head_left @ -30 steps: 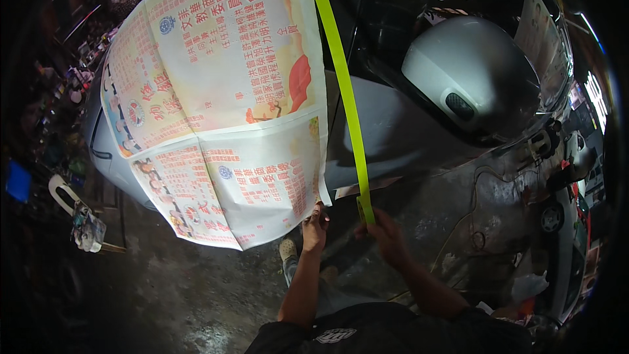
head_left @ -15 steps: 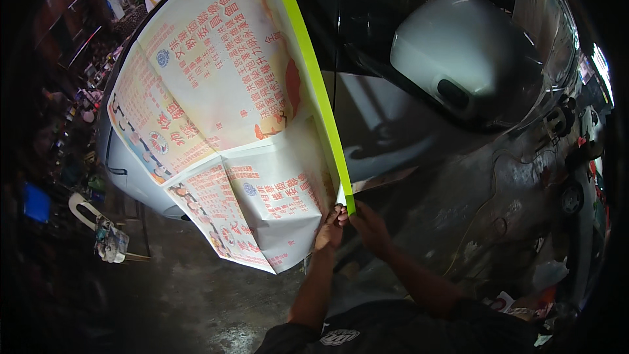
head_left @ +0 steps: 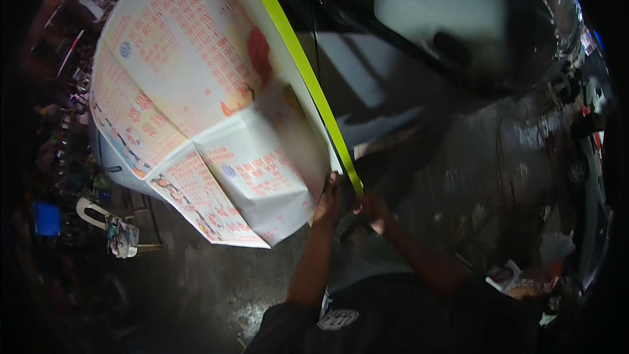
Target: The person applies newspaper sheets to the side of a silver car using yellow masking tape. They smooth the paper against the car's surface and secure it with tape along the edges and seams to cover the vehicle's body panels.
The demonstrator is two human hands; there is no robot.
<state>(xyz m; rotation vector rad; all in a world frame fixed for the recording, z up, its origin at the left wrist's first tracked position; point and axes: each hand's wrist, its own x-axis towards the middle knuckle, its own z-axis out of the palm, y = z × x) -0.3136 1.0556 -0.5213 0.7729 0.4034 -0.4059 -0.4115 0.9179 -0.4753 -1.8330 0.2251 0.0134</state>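
Note:
A large sheet of printed paper (head_left: 177, 46), creased into several panels, hangs over the side of a car. Along its right edge runs a strip of yellow-green masking tape (head_left: 304, 69). The lower end of the tape reaches my right hand (head_left: 372, 211), whose fingers are closed on it. Just to the left, my left hand (head_left: 327, 202) is closed at the lower right edge of the paper, its fingers partly hidden and blurred. A small gap parts the two hands. Right of the tape lies the dark car panel (head_left: 367, 72).
A rounded silver side mirror (head_left: 432, 0) sticks out at upper right. At left stand a pale chair (head_left: 92, 212) with a crumpled bundle on it and a blue container (head_left: 47, 219). Another vehicle (head_left: 580, 164) and scattered litter line the right side of the concrete floor (head_left: 196, 288).
My hands have moved apart, the right one drawing the tape end away from the paper edge. The tape's lower end now stands off to the right. The whole view has shifted somewhat.

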